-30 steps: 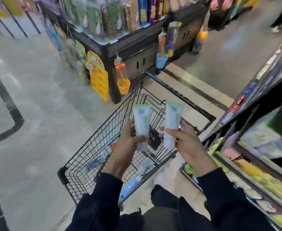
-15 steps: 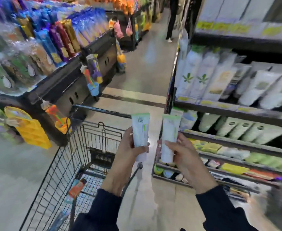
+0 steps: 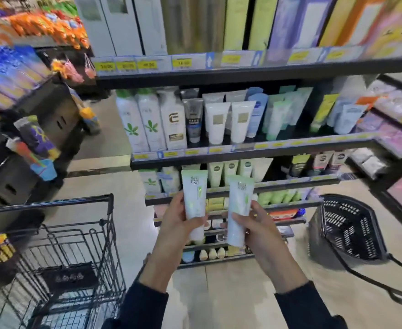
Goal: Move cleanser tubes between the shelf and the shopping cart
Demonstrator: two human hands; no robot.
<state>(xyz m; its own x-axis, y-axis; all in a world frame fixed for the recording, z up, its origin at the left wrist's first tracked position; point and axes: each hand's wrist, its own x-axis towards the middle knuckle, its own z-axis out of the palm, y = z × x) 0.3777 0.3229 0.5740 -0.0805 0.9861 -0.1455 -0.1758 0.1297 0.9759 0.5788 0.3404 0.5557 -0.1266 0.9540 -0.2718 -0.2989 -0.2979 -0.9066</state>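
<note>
Left hand [image 3: 178, 224] gripped one cleanser tube [image 3: 194, 203] upright; right hand [image 3: 258, 230] gripped a second tube [image 3: 239, 210] just beside it, both held before the shelf [image 3: 242, 153]. Shopping cart [image 3: 72, 252] stood lower left, black basket [image 3: 347, 229] at right. Shelf behind carried more tubes.

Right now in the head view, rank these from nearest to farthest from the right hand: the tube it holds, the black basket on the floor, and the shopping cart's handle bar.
From the right hand:
1. Right tube, gripped in that hand, in front of the shelves.
2. Black basket, on the floor to the right.
3. Cart handle bar, far left, beyond the left hand.
</note>
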